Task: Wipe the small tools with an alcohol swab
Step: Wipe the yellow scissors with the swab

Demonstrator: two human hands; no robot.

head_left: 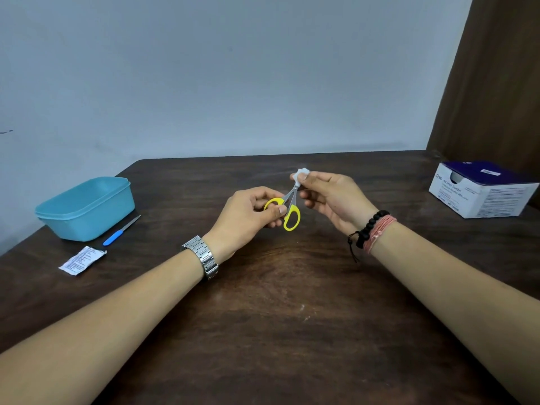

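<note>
My left hand (251, 211) grips the yellow-handled scissors (287, 207) above the dark table (277, 302) — thumb and fingers pinched round one handle loop, blades pointing up and away. My right hand (330, 197) pinches the white alcohol swab (301, 174) round the blade tips. Farther left lie a torn wrapper (81, 260), a blue-handled tool (121, 230) and a teal tub (87, 207); far right — the swab box (479, 188).
</note>
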